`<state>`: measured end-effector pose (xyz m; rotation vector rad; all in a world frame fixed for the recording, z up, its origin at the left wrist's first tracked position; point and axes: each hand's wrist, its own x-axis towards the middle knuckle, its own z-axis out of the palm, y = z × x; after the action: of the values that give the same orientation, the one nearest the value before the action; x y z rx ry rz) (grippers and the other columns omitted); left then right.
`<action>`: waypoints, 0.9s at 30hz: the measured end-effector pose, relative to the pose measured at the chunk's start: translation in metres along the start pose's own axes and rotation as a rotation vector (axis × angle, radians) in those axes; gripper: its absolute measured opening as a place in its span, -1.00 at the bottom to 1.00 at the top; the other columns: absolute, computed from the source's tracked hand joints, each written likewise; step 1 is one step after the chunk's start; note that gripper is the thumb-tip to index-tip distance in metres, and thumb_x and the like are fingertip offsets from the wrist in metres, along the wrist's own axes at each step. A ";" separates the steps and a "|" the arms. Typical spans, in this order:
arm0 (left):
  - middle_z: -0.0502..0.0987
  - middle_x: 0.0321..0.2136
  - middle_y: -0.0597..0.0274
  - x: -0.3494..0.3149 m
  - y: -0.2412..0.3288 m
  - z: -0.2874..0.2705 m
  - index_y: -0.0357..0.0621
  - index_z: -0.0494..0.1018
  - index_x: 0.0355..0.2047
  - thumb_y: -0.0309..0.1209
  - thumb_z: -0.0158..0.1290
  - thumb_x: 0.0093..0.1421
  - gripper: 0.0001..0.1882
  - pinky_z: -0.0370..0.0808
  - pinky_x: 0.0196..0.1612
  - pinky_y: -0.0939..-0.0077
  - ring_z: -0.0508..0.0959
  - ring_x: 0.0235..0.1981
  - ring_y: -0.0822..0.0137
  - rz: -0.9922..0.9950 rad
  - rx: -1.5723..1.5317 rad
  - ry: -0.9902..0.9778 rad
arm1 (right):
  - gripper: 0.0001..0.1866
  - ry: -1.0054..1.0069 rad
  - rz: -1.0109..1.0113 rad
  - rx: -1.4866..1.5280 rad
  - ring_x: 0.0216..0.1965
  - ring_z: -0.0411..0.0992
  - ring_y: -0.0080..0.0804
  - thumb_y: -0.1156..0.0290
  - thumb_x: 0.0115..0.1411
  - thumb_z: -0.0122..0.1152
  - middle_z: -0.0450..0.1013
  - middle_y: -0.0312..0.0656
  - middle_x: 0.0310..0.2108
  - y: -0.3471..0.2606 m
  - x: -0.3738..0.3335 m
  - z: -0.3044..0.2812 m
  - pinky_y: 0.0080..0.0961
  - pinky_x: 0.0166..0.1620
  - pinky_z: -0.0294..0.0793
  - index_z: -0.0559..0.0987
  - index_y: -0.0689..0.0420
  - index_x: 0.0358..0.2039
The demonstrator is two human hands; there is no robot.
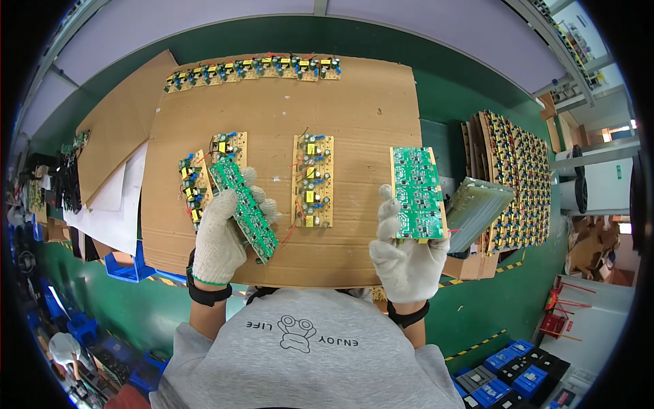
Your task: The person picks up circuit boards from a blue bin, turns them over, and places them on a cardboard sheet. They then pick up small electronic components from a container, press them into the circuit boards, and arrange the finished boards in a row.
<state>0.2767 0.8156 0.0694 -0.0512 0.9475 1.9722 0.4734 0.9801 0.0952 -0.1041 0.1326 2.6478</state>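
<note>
Both hands wear white knit gloves. My left hand [220, 238] is closed round a narrow green circuit board panel [246, 210], tilted, its green face toward me. In my right hand [409, 266] is a wider green circuit board panel [417, 191], held upright by its lower edge with the green face showing. Under and beside the left panel lie tan circuit board panels [194, 183] with yellow and blue parts, partly hidden. Between my hands, another circuit board panel [313, 180] rests component side up on the cardboard sheet [361, 102]. A thin red wire sticks out near its lower left.
A row of component boards [252, 70] lines the far edge of the cardboard. To the right stand a stack of populated board panels [521, 184] and a translucent tray-like block [480, 211]. Blue bins [504, 382] sit at lower right; another person [65, 347] is at lower left.
</note>
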 end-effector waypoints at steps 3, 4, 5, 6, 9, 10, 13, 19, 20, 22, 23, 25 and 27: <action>0.50 -0.26 0.23 0.002 -0.001 -0.001 -0.17 0.28 0.16 -0.19 0.02 0.27 -0.48 0.56 -0.08 0.17 0.56 -0.20 0.21 -0.011 -0.005 0.004 | -0.18 -0.045 0.025 -0.042 -0.03 0.49 -0.25 0.03 0.25 0.06 0.39 -0.02 0.04 -0.001 0.001 0.001 -0.57 -0.44 0.34 0.04 0.31 0.30; 0.50 -0.26 0.23 0.001 -0.001 -0.001 -0.17 0.28 0.16 -0.19 0.02 0.27 -0.48 0.56 -0.08 0.17 0.56 -0.20 0.21 -0.010 -0.007 0.007 | -0.15 -0.066 0.025 -0.093 -0.06 0.51 -0.29 0.00 0.26 0.06 0.42 -0.03 -0.01 0.000 0.001 0.002 -0.62 -0.50 0.30 0.00 0.35 0.30; 0.50 -0.26 0.23 0.000 0.000 -0.001 -0.17 0.28 0.16 -0.19 0.02 0.27 -0.48 0.55 -0.08 0.17 0.56 -0.20 0.21 -0.011 -0.016 0.009 | -0.15 -0.063 0.028 -0.092 -0.06 0.51 -0.29 0.00 0.26 0.06 0.42 -0.03 -0.01 0.001 0.001 0.004 -0.62 -0.50 0.30 0.00 0.35 0.30; 0.49 -0.26 0.23 0.000 0.000 -0.001 -0.18 0.27 0.17 -0.20 0.03 0.26 -0.47 0.55 -0.08 0.18 0.56 -0.20 0.21 -0.013 -0.024 0.011 | -0.15 -0.039 0.022 -0.109 -0.10 0.52 -0.32 -0.02 0.26 0.04 0.42 -0.03 -0.01 0.002 0.001 0.005 -0.66 -0.54 0.27 0.01 0.34 0.31; 0.49 -0.26 0.23 0.001 0.001 0.000 -0.17 0.27 0.17 -0.20 0.03 0.26 -0.47 0.55 -0.08 0.17 0.55 -0.19 0.21 -0.018 -0.017 0.009 | -0.15 0.000 0.014 -0.120 -0.16 0.53 -0.37 -0.04 0.27 0.02 0.42 -0.03 -0.01 0.002 0.000 0.008 -0.69 -0.58 0.25 0.01 0.32 0.31; 0.49 -0.26 0.23 0.001 0.001 0.000 -0.17 0.27 0.17 -0.20 0.03 0.26 -0.47 0.55 -0.08 0.17 0.55 -0.19 0.21 -0.020 -0.017 0.013 | -0.15 0.013 0.022 -0.113 -0.18 0.53 -0.38 -0.05 0.27 0.02 0.42 -0.03 -0.01 0.002 0.000 0.008 -0.69 -0.57 0.26 0.00 0.32 0.31; 0.49 -0.25 0.23 0.003 0.001 0.000 -0.17 0.27 0.17 -0.19 0.03 0.26 -0.47 0.54 -0.07 0.17 0.55 -0.19 0.20 -0.028 -0.014 0.016 | -0.13 0.024 0.048 -0.081 -0.19 0.52 -0.40 -0.06 0.27 0.02 0.42 -0.02 0.00 0.001 0.000 0.008 -0.69 -0.57 0.25 -0.01 0.32 0.32; 0.48 -0.25 0.22 0.002 0.001 0.000 -0.16 0.28 0.16 -0.20 0.05 0.24 -0.47 0.53 -0.06 0.16 0.54 -0.19 0.19 -0.025 -0.026 -0.003 | -0.11 0.015 0.077 -0.094 -0.17 0.52 -0.37 -0.06 0.26 0.03 0.40 -0.02 0.02 0.001 0.001 0.007 -0.65 -0.55 0.24 -0.05 0.30 0.34; 0.48 -0.25 0.22 0.002 0.001 0.001 -0.16 0.28 0.15 -0.19 0.06 0.24 -0.46 0.53 -0.06 0.16 0.53 -0.19 0.19 -0.026 -0.029 0.001 | -0.11 0.016 0.075 -0.094 -0.17 0.52 -0.37 -0.06 0.26 0.03 0.40 -0.02 0.02 0.001 0.001 0.008 -0.65 -0.55 0.24 -0.05 0.30 0.34; 0.48 -0.25 0.22 0.002 0.001 0.001 -0.16 0.28 0.15 -0.19 0.07 0.23 -0.46 0.53 -0.06 0.16 0.53 -0.20 0.19 -0.028 -0.033 0.004 | -0.10 0.036 0.056 -0.074 -0.15 0.51 -0.36 -0.05 0.25 0.04 0.39 -0.03 0.03 0.003 0.002 0.009 -0.63 -0.53 0.25 -0.07 0.28 0.35; 0.48 -0.25 0.21 0.003 0.001 0.001 -0.16 0.28 0.15 -0.18 0.07 0.23 -0.45 0.52 -0.06 0.16 0.53 -0.20 0.20 -0.026 -0.034 -0.007 | -0.10 0.037 0.055 -0.074 -0.15 0.51 -0.36 -0.05 0.25 0.04 0.39 -0.03 0.03 0.004 0.002 0.009 -0.63 -0.53 0.25 -0.07 0.28 0.35; 0.47 -0.25 0.21 0.003 0.000 0.001 -0.17 0.28 0.14 -0.17 0.07 0.22 -0.45 0.52 -0.06 0.16 0.52 -0.21 0.20 -0.026 -0.037 -0.017 | -0.10 0.125 -0.021 -0.062 -0.13 0.49 -0.36 -0.05 0.25 0.05 0.38 -0.05 0.03 0.006 0.002 0.010 -0.62 -0.52 0.24 -0.06 0.28 0.34; 0.48 -0.25 0.21 0.002 0.000 0.002 -0.17 0.27 0.14 -0.17 0.08 0.22 -0.45 0.52 -0.05 0.16 0.52 -0.22 0.21 -0.016 -0.035 -0.014 | -0.10 0.053 0.023 -0.082 -0.14 0.48 -0.38 -0.05 0.24 0.07 0.38 -0.05 0.03 0.004 0.004 0.005 -0.61 -0.51 0.23 -0.05 0.27 0.34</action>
<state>0.2763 0.8182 0.0704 -0.0647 0.9007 1.9726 0.4674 0.9793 0.0996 -0.2011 0.0432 2.6741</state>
